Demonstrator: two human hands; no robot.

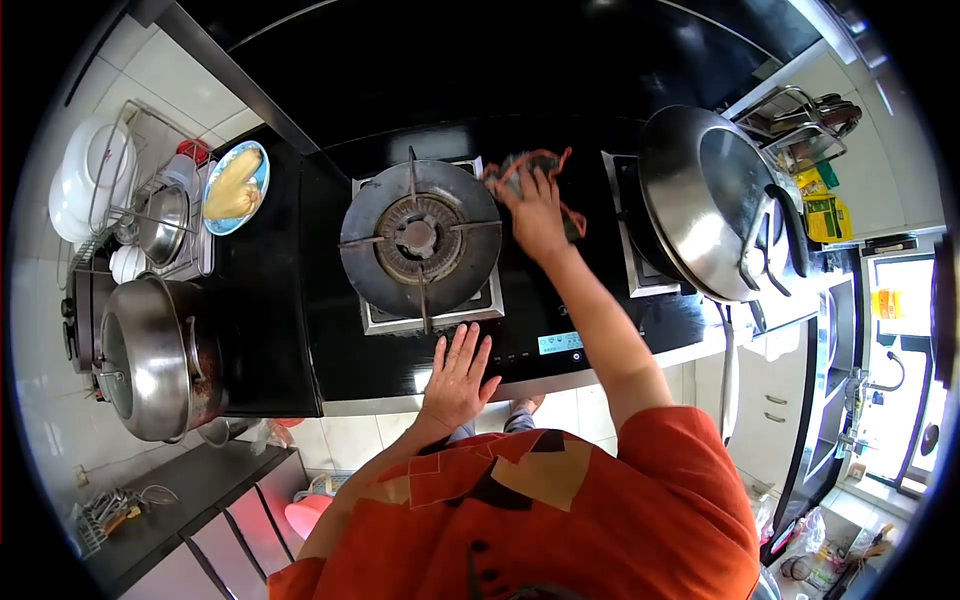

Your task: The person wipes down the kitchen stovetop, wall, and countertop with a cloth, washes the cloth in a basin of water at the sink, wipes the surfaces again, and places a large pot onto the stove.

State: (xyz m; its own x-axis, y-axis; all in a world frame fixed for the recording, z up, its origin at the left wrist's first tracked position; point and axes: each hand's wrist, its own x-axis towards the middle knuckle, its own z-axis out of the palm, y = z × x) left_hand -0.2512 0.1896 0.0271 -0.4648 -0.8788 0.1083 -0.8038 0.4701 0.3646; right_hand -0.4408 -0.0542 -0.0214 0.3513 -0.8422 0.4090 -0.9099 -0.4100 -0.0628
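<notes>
My right hand [535,212] lies over a crumpled dark grey cloth with orange edging [545,160], pressing it on the black glass cooktop [545,290]. The cloth sits just right of the left gas burner [420,237], which has a round dark metal pan support. My left hand [462,378] rests flat at the cooktop's front edge, fingers stretched out, holding nothing. A lit control display [560,343] shows between my two arms. Part of the cloth is hidden under my right palm and fingers.
A lidded steel wok [680,200] covers the right burner. On the left stand a large steel pot [160,350], a blue plate with pale yellow food [258,210] and a wire dish rack [135,215]. Seasoning packets [825,215] sit at the far right.
</notes>
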